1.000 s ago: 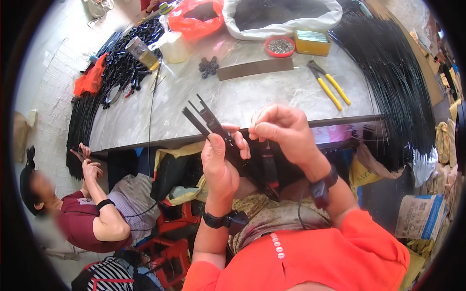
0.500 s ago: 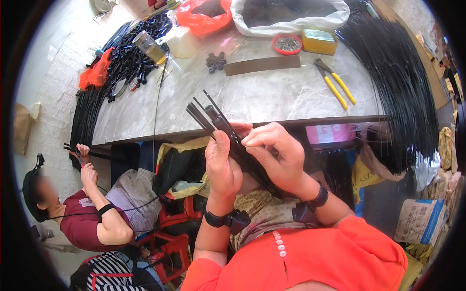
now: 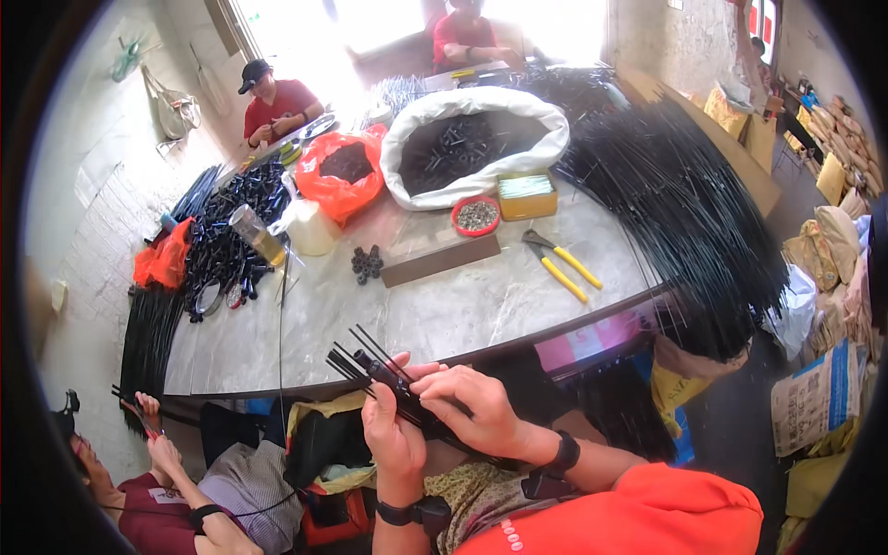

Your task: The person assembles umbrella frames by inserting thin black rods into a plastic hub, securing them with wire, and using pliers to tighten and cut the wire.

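Just off the table's near edge, my left hand point(image 3: 396, 435) is closed around a bundle of thin black rods point(image 3: 350, 366), its thumb along the side. A thicker black tube point(image 3: 364, 359) with a hollow end sits among the rods, which point up and away to the left. My right hand point(image 3: 476, 409) bends over the same bundle from the other side, thumb and fingertips pressed on it. Whether a small part sits under those fingertips is hidden. On the table beyond lie yellow-handled pliers point(image 3: 564, 280), a brown strip point(image 3: 440, 261) and small black knobs point(image 3: 366, 265).
Farther back stand a red dish of small metal parts point(image 3: 476, 215), a yellow box point(image 3: 528, 207), a white sack point(image 3: 396, 153) and a red bag point(image 3: 310, 185). Long black rods point(image 3: 684, 213) overhang at right. A co-worker point(image 3: 222, 495) sits at left; others sit across the table.
My view has tilted up, bringing the far side of the table and more people into sight. Both hands keep hold of the bundle; the right fingers have shifted from a pinch to lying over it.
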The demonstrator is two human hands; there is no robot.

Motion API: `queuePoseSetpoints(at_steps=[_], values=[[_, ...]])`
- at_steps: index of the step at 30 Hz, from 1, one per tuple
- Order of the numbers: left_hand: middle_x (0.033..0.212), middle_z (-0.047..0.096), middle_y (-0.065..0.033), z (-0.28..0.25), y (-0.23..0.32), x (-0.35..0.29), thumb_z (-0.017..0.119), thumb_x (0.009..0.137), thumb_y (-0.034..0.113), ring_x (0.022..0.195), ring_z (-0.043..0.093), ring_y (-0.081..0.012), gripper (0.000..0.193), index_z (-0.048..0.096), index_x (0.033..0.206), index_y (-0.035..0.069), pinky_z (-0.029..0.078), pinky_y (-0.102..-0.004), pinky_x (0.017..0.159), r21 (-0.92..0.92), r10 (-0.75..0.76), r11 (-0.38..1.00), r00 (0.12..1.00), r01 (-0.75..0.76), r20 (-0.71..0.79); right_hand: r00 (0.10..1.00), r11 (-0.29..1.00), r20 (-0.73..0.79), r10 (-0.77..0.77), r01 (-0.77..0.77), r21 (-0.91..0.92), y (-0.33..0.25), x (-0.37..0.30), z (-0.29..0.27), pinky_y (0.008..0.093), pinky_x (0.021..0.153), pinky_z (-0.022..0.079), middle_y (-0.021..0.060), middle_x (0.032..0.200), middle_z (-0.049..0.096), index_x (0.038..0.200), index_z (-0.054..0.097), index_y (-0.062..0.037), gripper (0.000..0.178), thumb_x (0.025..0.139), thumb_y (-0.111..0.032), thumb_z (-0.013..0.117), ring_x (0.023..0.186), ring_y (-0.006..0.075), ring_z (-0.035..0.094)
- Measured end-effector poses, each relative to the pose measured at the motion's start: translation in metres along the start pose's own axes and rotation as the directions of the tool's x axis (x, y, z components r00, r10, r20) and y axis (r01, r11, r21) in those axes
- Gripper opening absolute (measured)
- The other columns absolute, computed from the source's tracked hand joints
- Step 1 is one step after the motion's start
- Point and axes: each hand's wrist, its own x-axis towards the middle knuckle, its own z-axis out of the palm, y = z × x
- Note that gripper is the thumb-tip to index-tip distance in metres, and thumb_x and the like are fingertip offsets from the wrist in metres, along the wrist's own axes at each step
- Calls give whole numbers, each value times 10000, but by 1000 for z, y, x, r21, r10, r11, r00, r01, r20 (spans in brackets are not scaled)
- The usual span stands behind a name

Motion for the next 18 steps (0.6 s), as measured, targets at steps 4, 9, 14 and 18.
queuePoseSetpoints(at_steps=[4,9,14,18], values=[[1120,628,-246,1,-8,5,421,1050,429,1090,620,-352,490,516,1168,-37,470,-466,983,24,-17,1000,999,16,32,991,988,16,131,-131,83,3,-4,-8,332,722,541,115,1009,709,963,638,-9,132,848,6,702,907,261,684],[1126,620,-218,1,-9,4,460,1035,453,1105,620,-329,476,523,1109,-13,468,-452,991,-2,-10,1000,999,10,53,985,975,16,174,-175,136,1,-8,-8,309,699,529,107,1008,703,1003,633,-11,134,880,13,681,907,248,681],[1086,607,-179,4,-8,-3,392,1051,486,1044,602,-286,501,525,1087,4,451,-418,958,102,95,990,995,-95,2,986,974,-5,167,-164,157,-3,-6,-7,298,685,519,113,1000,685,1010,625,-5,128,893,25,668,896,241,668],[1055,588,-134,1,-8,-5,455,1021,523,943,555,-187,546,528,1113,-11,442,-333,887,87,114,990,993,-110,-42,988,982,-74,135,-123,144,-1,-6,3,292,667,505,119,970,662,976,637,-18,126,871,19,697,850,228,647]])
